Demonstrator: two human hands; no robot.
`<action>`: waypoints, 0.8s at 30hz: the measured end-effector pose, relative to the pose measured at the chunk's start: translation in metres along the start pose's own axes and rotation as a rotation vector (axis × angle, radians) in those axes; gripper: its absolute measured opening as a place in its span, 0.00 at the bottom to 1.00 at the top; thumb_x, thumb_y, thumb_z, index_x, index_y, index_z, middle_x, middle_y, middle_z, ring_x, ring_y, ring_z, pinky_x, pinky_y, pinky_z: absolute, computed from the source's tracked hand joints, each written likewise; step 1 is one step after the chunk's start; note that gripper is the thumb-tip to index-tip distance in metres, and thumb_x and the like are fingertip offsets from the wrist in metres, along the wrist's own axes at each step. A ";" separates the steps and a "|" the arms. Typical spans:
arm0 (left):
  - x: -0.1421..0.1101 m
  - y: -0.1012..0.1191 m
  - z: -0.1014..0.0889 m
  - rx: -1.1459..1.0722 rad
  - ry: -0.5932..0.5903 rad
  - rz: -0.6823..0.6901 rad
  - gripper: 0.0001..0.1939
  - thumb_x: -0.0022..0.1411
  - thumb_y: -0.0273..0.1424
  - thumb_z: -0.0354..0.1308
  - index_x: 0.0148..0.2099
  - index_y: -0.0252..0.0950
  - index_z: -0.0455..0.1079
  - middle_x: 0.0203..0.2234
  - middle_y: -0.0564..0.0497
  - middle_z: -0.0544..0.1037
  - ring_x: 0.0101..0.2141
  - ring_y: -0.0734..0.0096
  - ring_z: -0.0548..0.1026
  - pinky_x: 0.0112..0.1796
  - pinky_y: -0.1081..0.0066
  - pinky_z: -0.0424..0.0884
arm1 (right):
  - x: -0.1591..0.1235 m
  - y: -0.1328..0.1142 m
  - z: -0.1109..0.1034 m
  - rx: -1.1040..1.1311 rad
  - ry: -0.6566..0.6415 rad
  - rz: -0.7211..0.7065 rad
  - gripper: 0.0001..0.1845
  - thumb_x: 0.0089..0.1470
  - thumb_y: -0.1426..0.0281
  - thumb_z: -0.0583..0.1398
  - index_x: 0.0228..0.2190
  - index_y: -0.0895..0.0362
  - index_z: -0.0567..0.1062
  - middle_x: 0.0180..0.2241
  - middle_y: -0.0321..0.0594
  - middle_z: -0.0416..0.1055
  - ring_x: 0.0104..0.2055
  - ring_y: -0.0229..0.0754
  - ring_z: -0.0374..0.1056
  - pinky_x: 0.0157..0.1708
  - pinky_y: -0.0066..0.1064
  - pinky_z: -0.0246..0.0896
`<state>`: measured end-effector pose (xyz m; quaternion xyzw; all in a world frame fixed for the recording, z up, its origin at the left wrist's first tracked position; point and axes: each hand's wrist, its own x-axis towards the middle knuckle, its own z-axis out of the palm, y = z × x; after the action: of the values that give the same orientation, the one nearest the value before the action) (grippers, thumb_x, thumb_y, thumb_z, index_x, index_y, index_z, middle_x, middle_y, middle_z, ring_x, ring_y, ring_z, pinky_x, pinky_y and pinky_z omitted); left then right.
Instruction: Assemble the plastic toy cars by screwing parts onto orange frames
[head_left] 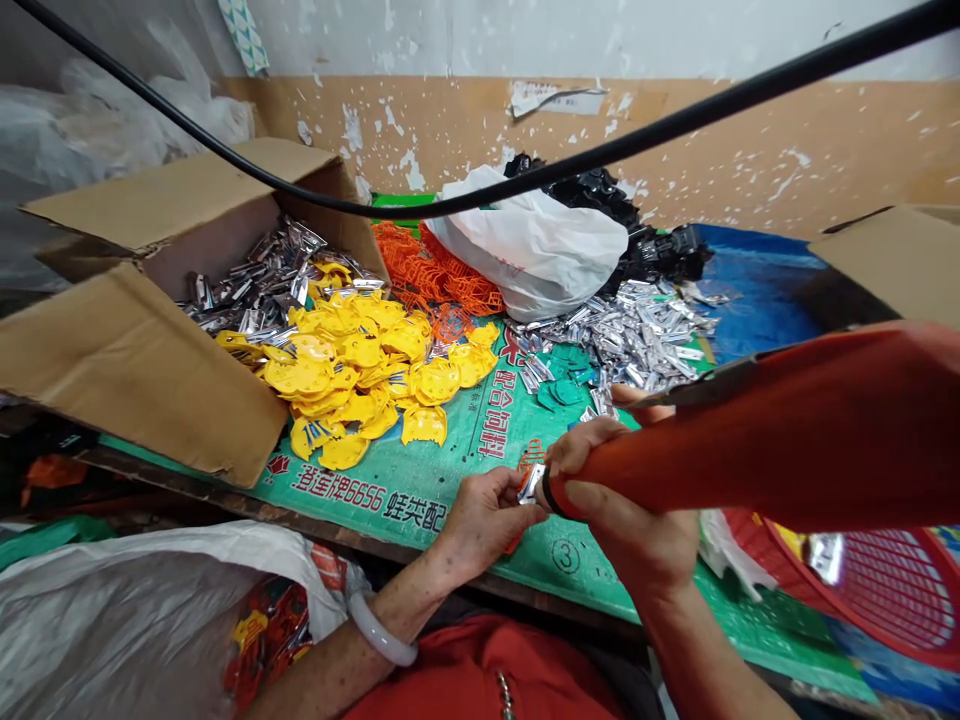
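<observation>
Over a green printed mat (442, 490) at the near edge of the tabletop (360, 540), both hands work close together, just in front of the body. The left hand (484, 525), a pale bangle (382, 628) on its wrist, has its grip closed on a small silver clip (531, 483), with a bit of orange plastic (531, 455) beside it (the exact shape is too small to read). The right hand (626, 510) is clamped around a tapered orange-red object (750, 450) whose black collar (551, 495) sits right by the clip; the object's angle seems to bring that end to the left hand.

Beyond them, the stock appears to be kept in separate heaps within reach: yellow plastic pieces (352, 370), silver clips in an open cardboard box (135, 360), orange lattice pieces (435, 270), and a second heap of silver clips (630, 330) beside teal pieces (559, 392). A white plastic bag (525, 245) sits against black pieces (607, 200), a red basket (877, 590) lies at right, and a white sack (150, 610) sits at lower left.
</observation>
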<state>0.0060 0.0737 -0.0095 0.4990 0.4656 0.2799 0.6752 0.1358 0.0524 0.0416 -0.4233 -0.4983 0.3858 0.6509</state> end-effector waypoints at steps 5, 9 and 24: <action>-0.002 0.001 0.003 0.034 0.005 0.029 0.07 0.46 0.33 0.60 0.26 0.36 0.66 0.16 0.60 0.63 0.19 0.78 0.58 0.22 0.74 0.52 | 0.000 -0.004 0.003 -0.131 -0.045 0.014 0.13 0.41 0.75 0.65 0.30 0.51 0.69 0.24 0.31 0.71 0.26 0.41 0.68 0.38 0.43 0.69; -0.002 0.000 0.004 0.083 0.024 0.031 0.05 0.46 0.31 0.58 0.24 0.37 0.64 0.15 0.60 0.61 0.19 0.77 0.57 0.21 0.74 0.51 | 0.001 -0.007 0.005 -0.196 -0.043 -0.017 0.13 0.42 0.75 0.64 0.31 0.51 0.69 0.23 0.29 0.71 0.24 0.41 0.67 0.40 0.46 0.68; 0.002 0.001 0.000 0.012 0.008 -0.016 0.11 0.42 0.31 0.65 0.31 0.35 0.70 0.18 0.59 0.69 0.19 0.78 0.61 0.22 0.75 0.54 | 0.007 -0.013 -0.002 0.169 0.108 0.004 0.27 0.38 0.77 0.66 0.43 0.51 0.69 0.23 0.29 0.70 0.25 0.40 0.67 0.23 0.33 0.66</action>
<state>0.0072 0.0758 -0.0094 0.4982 0.4740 0.2738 0.6724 0.1404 0.0545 0.0556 -0.3880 -0.4273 0.4045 0.7094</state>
